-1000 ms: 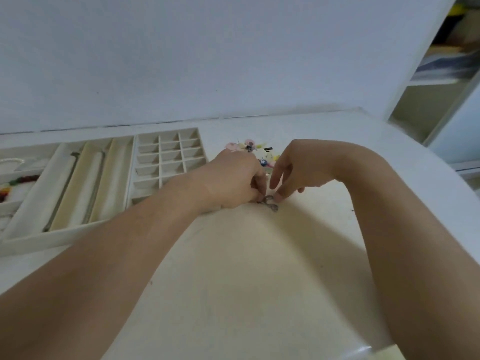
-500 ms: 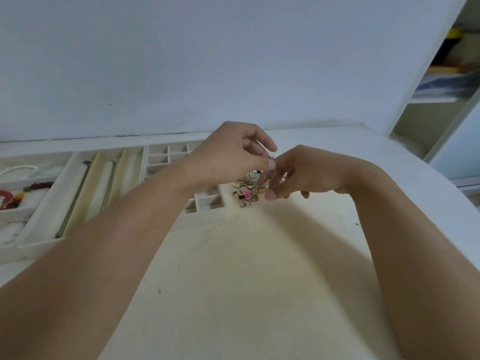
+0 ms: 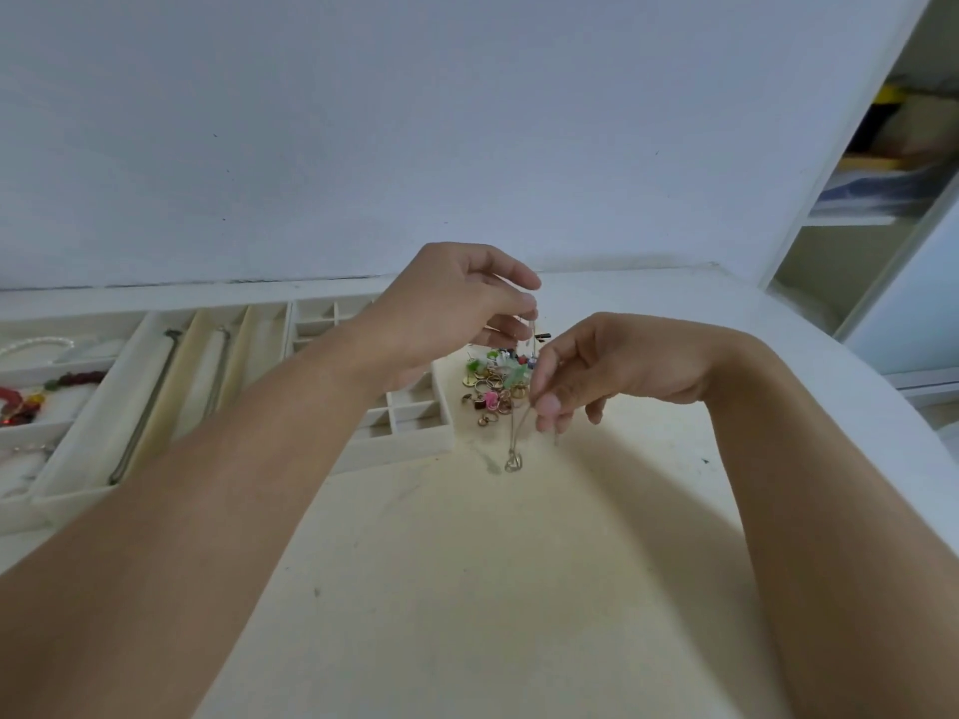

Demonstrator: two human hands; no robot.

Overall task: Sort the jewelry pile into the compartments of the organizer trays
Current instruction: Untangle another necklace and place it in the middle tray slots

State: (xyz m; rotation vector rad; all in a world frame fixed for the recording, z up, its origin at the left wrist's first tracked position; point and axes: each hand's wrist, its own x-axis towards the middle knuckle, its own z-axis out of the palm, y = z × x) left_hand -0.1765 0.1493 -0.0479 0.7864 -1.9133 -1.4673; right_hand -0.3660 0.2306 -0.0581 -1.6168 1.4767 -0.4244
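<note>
A thin chain necklace with a small heart pendant (image 3: 513,461) hangs in the air above the table. My left hand (image 3: 456,308) pinches the chain's upper end. Lower and to the right, my right hand (image 3: 597,371) pinches the chain further down, and the pendant dangles below it. Behind the chain lies the jewelry pile (image 3: 493,386) of small rings and coloured earrings. A white tray of small square compartments (image 3: 410,438) sits just left of the pile, partly hidden by my left arm. Left of it, a tray of long slots (image 3: 155,386) holds chains.
At the far left, another tray (image 3: 31,402) holds a red beaded piece and a white bracelet. A white wall rises close behind the table. Open shelving (image 3: 882,189) stands at the right. The table's right edge curves away near my right arm.
Both hands have risen from the tabletop with the necklace. The left hand went higher, so the chain now hangs stretched between them with the pendant swinging free.
</note>
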